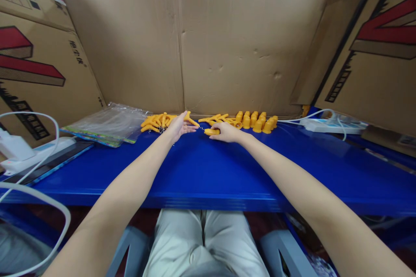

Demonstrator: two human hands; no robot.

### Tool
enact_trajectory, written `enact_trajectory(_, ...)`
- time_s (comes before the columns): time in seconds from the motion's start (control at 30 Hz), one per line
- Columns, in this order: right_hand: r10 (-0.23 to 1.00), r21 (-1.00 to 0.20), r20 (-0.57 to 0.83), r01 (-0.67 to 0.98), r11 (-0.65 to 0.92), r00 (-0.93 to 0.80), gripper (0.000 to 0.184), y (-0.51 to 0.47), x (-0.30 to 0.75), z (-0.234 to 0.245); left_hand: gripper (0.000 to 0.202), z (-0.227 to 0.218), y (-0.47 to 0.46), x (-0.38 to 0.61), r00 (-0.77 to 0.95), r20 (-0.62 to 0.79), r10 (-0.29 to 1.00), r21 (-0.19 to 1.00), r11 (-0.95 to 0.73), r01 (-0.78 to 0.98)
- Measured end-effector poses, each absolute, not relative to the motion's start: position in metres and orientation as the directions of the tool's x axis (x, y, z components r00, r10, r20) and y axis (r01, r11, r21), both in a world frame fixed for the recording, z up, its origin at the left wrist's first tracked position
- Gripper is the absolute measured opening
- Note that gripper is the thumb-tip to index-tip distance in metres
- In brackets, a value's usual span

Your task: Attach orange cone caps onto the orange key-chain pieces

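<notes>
Over the blue table, my right hand (226, 132) has its fingers closed on a yellow plastic piece (211, 131). A short metal chain (202, 128) runs from that piece toward my left hand. My left hand (180, 127) is open, its fingers stretched out to the right. Just behind its thumb and fingers shows a yellow branched piece (192, 120); whether the hand touches it I cannot tell. To the left lies a pile of yellow branched pieces (156, 121) with small chains. More branched pieces (216, 118) lie behind my right hand, beside several yellow cup-shaped pieces (258, 125).
Clear plastic bags (108, 123) lie at the left. Close by are a white power strip (39, 153) and a dark flat device (55, 164). Another power strip (333, 126) sits at the right. Cardboard (234, 52) walls the back and sides of the blue table (208, 173).
</notes>
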State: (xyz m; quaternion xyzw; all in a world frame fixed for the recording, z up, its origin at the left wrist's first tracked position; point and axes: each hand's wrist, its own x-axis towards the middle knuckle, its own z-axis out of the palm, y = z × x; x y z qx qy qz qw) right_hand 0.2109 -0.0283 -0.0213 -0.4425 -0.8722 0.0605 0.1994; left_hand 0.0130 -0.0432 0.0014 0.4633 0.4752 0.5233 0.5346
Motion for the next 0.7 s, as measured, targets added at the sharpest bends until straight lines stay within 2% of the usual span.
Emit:
enact_trajectory(0.07,0.813,-0.296,0.304,0.762,0.577,-0.497,0.025,-0.028,0.212,-0.021,0.045,0.001,-0.044,0.014,0.037,-0.078,0.996,0.995,0.08,-0.064)
enact_trajectory(0.13,0.82,-0.296,0.307,0.771,0.565,-0.483,0.025,-0.028,0.213,-0.021,0.052,-0.003,-0.045,0.016,0.053,-0.084,0.995,0.994,0.08,0.069)
enact_trajectory(0.27,0.823,-0.281,0.312,0.782,0.557,-0.474,0.022,-0.027,0.215,-0.021,0.086,-0.014,-0.047,0.017,0.133,-0.001,0.991,0.915,-0.053,0.401)
enact_trajectory(0.37,0.835,-0.305,0.294,0.783,0.542,-0.464,0.023,-0.027,0.215,-0.02,0.096,-0.02,-0.048,0.012,0.2,0.103,0.974,0.778,-0.204,0.594)
enact_trajectory(0.43,0.84,-0.321,0.284,0.779,0.538,-0.462,0.024,-0.027,0.215,-0.02,0.09,-0.021,-0.047,0.009,0.25,0.156,0.956,0.647,-0.29,0.705)
enact_trajectory(0.57,0.832,-0.32,0.28,0.77,0.552,-0.48,0.025,-0.026,0.216,-0.021,0.061,-0.019,-0.042,0.005,0.315,0.226,0.922,0.375,-0.381,0.845)
enact_trajectory(0.7,0.809,-0.342,0.281,0.734,0.587,-0.517,0.028,-0.023,0.22,-0.022,0.045,-0.019,-0.04,0.005,0.319,0.29,0.902,0.16,-0.375,0.913)
